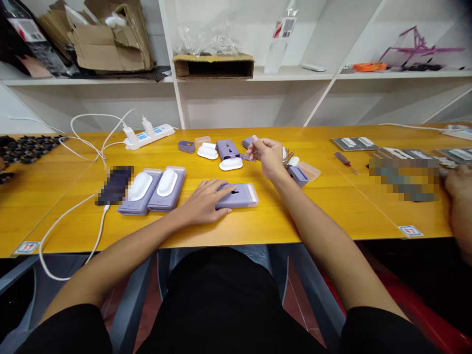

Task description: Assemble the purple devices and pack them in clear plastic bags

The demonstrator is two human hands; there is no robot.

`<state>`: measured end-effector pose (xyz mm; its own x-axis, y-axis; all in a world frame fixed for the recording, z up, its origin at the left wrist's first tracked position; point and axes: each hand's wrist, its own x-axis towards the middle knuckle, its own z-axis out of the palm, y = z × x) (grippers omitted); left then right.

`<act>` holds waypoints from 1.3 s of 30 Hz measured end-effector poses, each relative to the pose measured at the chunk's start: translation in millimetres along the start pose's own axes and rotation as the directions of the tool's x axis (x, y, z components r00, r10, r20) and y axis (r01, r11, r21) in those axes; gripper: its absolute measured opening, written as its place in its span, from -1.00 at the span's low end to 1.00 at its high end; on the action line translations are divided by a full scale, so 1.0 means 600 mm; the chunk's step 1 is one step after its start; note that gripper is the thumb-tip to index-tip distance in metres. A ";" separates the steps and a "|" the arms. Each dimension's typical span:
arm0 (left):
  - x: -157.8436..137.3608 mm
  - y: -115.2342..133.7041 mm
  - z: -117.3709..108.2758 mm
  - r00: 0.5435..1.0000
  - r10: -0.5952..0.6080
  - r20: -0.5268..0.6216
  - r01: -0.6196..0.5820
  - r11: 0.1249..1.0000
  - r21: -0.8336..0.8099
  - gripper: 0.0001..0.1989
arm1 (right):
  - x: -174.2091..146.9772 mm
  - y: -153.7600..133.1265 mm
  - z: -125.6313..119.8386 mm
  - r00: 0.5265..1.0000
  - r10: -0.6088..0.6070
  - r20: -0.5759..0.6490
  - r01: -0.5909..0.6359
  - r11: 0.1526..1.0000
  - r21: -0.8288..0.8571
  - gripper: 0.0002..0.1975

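Observation:
My left hand grips the left end of a flat purple case lying on the table, its pinkish clear cap to the right and a dark slot on top. Fingers lie over the case's top and the thumb is along its near side. Farther back, my right hand is closed in a pinch; what its fingertips hold is too small to make out. Beside them stands another purple case with dark slots, and a white oval piece at its near end. A small purple part lies just behind my right fingertips.
Left are two purple cases with white oval pieces, a phone on a white cable and a power strip. A purple cap and screwdriver lie right. Another person's hand is at the right edge.

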<state>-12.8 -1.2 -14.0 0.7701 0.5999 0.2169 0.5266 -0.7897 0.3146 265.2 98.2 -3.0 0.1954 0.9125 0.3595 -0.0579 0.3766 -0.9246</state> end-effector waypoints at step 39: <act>0.016 -0.038 0.000 0.957 -0.109 -0.270 -0.029 0.888 -0.459 0.13 | -0.030 -0.010 0.015 0.847 0.287 0.447 0.309 0.418 -0.854 -0.51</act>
<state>-17.1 22.4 -19.2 0.5822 0.6946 0.4227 0.2801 -0.6593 0.6977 253.1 80.7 -2.9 -0.2886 0.9527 0.0956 0.8724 0.3028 -0.3837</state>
